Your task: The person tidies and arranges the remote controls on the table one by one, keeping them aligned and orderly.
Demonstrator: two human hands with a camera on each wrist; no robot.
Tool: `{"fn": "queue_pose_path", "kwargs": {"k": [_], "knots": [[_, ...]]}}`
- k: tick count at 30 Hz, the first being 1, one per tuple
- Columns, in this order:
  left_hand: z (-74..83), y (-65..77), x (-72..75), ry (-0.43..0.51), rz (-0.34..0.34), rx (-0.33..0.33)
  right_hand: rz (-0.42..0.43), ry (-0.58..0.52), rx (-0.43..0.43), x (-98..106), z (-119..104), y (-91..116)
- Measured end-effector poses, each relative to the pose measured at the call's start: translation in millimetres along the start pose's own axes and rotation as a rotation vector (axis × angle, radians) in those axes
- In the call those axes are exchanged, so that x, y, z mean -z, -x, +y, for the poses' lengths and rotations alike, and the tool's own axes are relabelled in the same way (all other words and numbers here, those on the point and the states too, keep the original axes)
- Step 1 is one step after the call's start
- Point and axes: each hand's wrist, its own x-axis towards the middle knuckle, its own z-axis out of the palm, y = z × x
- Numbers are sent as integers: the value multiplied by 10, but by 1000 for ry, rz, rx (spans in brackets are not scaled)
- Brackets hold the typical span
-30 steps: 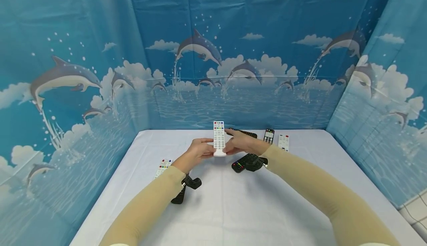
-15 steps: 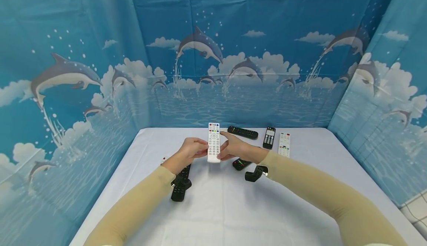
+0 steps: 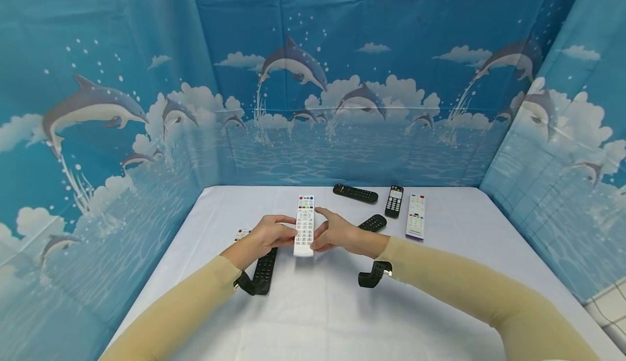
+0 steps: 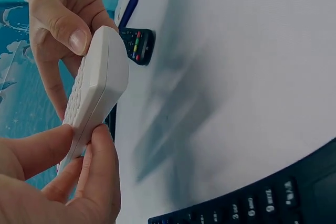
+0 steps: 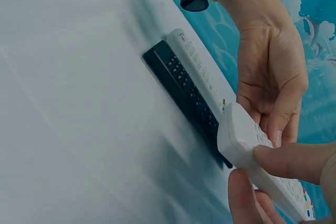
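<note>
Spreading between the forearms, white tablecloth (image 3: pixel 318 317) gives broad room in front and more toward its right edge. One long black remote control (image 3: pixel 265 268) lies by the left wrist; a partly hidden white remote control (image 3: pixel 242 234) shows just past it. Above the cloth, the held white remote control (image 3: pixel 304 226) has its long axis running away from the person, coloured-key end pointing far, keys up. The left hand (image 3: pixel 266 233) pinches one side, thumb over fingers; the right hand (image 3: pixel 337 234) pinches the other, index finger extended. Beyond, right of centre, are one white remote control with a purplish edge (image 3: pixel 415 217) and three black remote controls (image 3: pixel 355 193): seven altogether, three white, four black. The back edge meets a dolphin-print curtain (image 3: pixel 313 154).
</note>
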Motion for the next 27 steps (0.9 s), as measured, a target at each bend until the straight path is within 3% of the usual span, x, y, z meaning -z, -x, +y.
{"fn": "queue_pose_path", "kwargs": {"k": [6, 13, 27], "knots": [[-98, 97, 60, -12, 3, 6, -17, -36, 8, -115, 37, 61], [-209, 205, 104, -13, -6, 18, -31, -118, -48, -227, 98, 140], [-352, 320, 97, -135, -31, 18, -84, -253, -130, -272, 237, 205]]}}
